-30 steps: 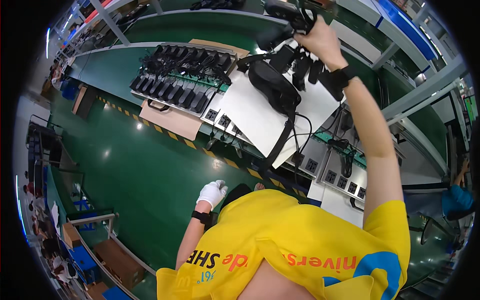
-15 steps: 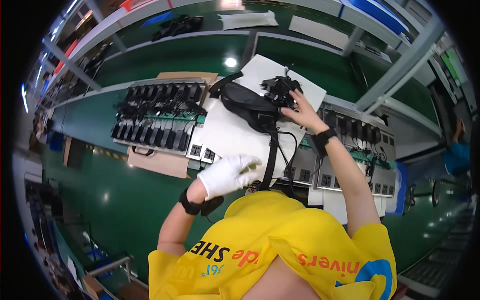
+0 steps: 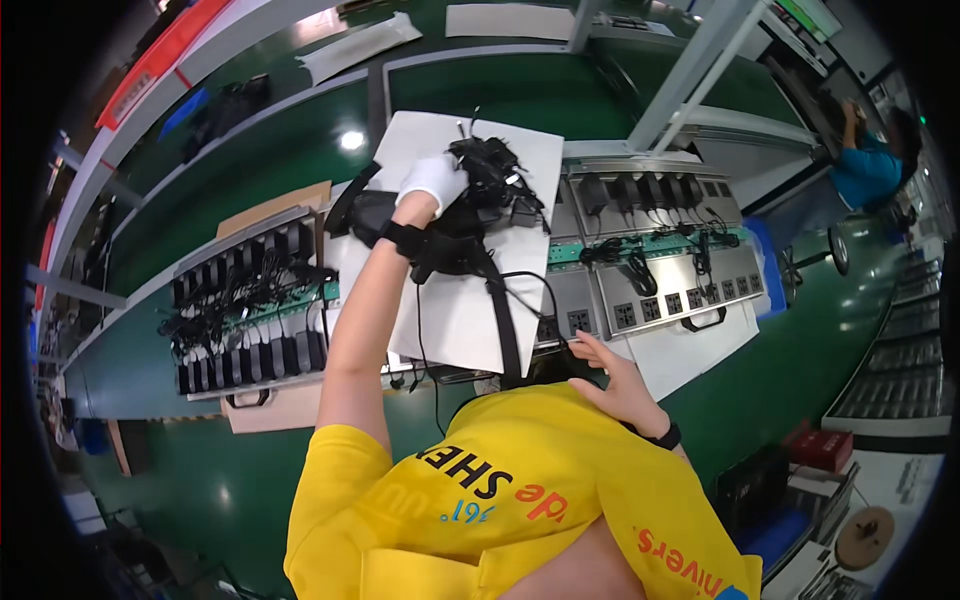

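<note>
My left hand point(image 3: 437, 182), in a white glove, is at the left side of a tangled pile of black cables point(image 3: 492, 180). Its fingers look curled, and what they hold, if anything, is hidden. Beneath that wrist lies a black pouch-like item point(image 3: 374, 213), partly covered by my forearm. A wide black strap point(image 3: 504, 325) runs from it toward my waist. All of this rests on a white board point(image 3: 455, 325). Close to my body, my bare right hand point(image 3: 615, 385) is held with fingers apart and nothing in it.
On the left stands a rack of black power adapters point(image 3: 255, 360) with cables. To the right is a metal socket panel point(image 3: 680, 300) with more adapters and coiled cords. A grey frame post point(image 3: 690, 75) rises behind it. A co-worker in a blue shirt point(image 3: 868, 175) is at the far right.
My left hand has moved up and forward to the cable pile. My right hand has left the pile and come back toward my body. The view has turned toward the right.
</note>
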A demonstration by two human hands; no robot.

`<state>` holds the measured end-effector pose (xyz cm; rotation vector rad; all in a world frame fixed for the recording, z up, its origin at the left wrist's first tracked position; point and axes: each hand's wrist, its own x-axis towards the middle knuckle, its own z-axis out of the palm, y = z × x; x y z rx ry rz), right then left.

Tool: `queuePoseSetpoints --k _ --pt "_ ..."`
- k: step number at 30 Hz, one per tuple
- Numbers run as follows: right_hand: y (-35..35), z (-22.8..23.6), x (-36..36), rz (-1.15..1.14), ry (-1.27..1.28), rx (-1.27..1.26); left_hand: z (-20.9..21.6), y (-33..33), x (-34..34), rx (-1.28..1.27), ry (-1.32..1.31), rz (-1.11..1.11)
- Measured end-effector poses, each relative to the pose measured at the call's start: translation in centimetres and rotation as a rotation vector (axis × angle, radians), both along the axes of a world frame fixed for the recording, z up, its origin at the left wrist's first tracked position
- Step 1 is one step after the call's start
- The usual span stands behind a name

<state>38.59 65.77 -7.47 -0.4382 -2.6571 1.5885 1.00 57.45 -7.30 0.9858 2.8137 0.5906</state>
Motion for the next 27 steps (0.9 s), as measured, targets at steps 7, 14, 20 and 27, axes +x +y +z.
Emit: queuePoseSetpoints --k 7,14,20,27 --pt "3.8 -0.6 0.3 -0.213 0.180 -0.096 4.7 -1.2 -2.1 0.558 0.091 0.111" --pt "5.4 0.8 -3.0 0.010 0.261 -0.044 -0.2 0.5 0.5 -0.031 -0.107 0.037" --pt "7.6 0.2 -2.2 0.129 0.203 -0.129 1.7 -1.6 0.8 0.812 -0.158 0.206" --pt "9.9 1.8 -6.1 0.014 0.196 -0.830 13.1 1.1 10.3 0.878 0.240 -0.370"
